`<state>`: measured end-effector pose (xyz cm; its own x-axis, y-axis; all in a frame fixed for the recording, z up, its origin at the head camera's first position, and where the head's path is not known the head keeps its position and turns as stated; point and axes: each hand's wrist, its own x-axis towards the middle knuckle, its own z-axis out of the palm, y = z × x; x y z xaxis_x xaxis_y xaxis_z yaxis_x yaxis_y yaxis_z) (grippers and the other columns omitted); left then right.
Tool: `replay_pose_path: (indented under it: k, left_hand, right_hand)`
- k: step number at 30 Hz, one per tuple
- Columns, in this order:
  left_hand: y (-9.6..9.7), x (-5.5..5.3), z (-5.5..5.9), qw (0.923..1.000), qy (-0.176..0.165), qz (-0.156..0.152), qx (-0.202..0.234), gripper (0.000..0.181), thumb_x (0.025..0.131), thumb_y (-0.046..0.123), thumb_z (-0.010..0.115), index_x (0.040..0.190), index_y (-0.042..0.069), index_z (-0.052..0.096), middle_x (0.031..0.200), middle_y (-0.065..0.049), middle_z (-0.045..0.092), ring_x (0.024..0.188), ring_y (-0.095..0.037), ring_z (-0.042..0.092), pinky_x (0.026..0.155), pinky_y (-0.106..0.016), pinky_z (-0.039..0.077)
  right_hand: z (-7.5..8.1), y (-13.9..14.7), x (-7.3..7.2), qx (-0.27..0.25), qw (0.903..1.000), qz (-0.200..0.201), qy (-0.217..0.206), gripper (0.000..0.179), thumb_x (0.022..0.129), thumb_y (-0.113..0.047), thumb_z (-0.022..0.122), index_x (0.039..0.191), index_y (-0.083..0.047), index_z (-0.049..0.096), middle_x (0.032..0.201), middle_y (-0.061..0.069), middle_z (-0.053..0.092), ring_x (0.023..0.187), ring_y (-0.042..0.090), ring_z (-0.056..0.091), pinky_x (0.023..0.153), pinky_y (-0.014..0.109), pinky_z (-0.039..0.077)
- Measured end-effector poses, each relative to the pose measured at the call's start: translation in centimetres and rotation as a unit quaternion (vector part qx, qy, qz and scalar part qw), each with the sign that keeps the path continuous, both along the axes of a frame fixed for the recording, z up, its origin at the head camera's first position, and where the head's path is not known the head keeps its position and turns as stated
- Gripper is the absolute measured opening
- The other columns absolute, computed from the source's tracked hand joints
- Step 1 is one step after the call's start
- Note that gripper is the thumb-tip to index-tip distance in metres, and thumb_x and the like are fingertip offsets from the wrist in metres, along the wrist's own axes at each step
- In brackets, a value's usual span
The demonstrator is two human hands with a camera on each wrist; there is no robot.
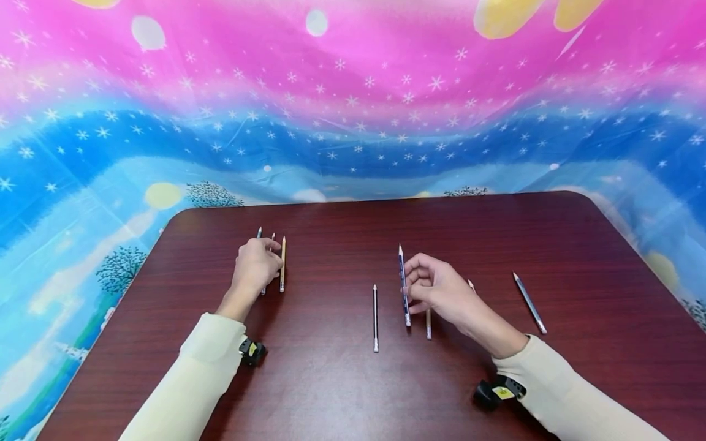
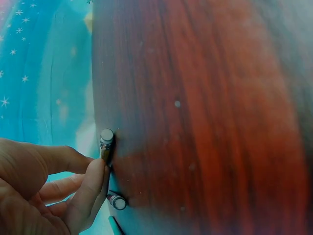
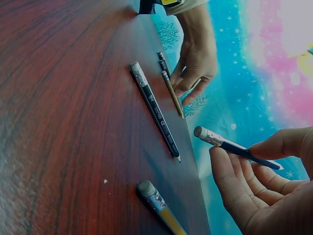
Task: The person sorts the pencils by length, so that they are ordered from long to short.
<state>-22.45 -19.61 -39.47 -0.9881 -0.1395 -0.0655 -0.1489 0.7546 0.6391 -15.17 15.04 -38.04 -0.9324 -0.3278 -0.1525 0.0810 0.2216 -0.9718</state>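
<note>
Of the hands (image 1: 438,291) (image 1: 255,266), right pinches a navy pencil (image 1: 402,269); left touches a yellow pencil (image 1: 282,278) (grip unclear).

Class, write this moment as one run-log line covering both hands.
left hand: pinches yellow pencil | right hand: holds dark blue pencil | table, between hands: black pencil | table, right side: grey pencil

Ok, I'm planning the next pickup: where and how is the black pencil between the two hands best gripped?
Probably mid-shaft, pinched from above across its long sides: the black pencil is slim and straight, lies flat on the table, and nothing covers it.
</note>
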Motion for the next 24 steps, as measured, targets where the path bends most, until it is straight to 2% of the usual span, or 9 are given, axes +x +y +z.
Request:
replay_pose_path:
  k: [6, 13, 20, 24]
  left_hand:
    - [-0.11, 0.20, -0.04, 0.9999, -0.001, -0.002, 0.013, 0.034, 0.093, -0.002, 0.058, 0.123, -0.001, 0.072, 0.098, -0.019, 0.077, 0.076, -0.022, 0.076, 0.067, -0.031, 0.064]
    - [-0.15, 0.25, -0.02, 0.9997, -0.006, 0.003, 0.021, 0.033, 0.093, -0.002, 0.058, 0.123, 0.000, 0.072, 0.099, -0.018, 0.077, 0.072, -0.016, 0.075, 0.064, -0.028, 0.063]
    - [-0.19, 0.51, 0.05, 0.9992, -0.010, 0.011, 0.038, 0.031, 0.096, 0.000, 0.059, 0.125, 0.000, 0.071, 0.104, -0.020, 0.076, 0.082, -0.023, 0.077, 0.069, -0.032, 0.065]
    - [-0.24, 0.67, -0.06, 0.9989, -0.007, 0.013, 0.044, 0.031, 0.096, 0.000, 0.059, 0.125, 0.001, 0.071, 0.103, -0.019, 0.076, 0.082, -0.022, 0.077, 0.070, -0.031, 0.065]
  right_hand:
    - [0.02, -0.01, 0.01, 0.004, 1.0000, 0.002, 0.002, 0.027, 0.096, 0.006, 0.056, 0.122, 0.009, 0.050, 0.093, 0.009, 0.062, 0.078, 0.014, 0.065, 0.070, 0.036, 0.066]
    - [-0.03, -0.20, -0.09, -0.005, 1.0000, 0.005, 0.000, 0.027, 0.095, 0.006, 0.057, 0.121, 0.008, 0.050, 0.094, 0.009, 0.061, 0.078, 0.012, 0.065, 0.069, 0.034, 0.066]
    - [-0.03, -0.28, -0.15, -0.008, 0.9999, 0.006, -0.002, 0.027, 0.096, 0.006, 0.058, 0.121, 0.008, 0.050, 0.094, 0.009, 0.061, 0.078, 0.013, 0.065, 0.070, 0.035, 0.066]
    - [0.01, -0.42, -0.17, -0.009, 0.9999, 0.007, -0.004, 0.026, 0.096, 0.006, 0.057, 0.121, 0.009, 0.050, 0.094, 0.009, 0.061, 0.079, 0.014, 0.065, 0.070, 0.035, 0.066]
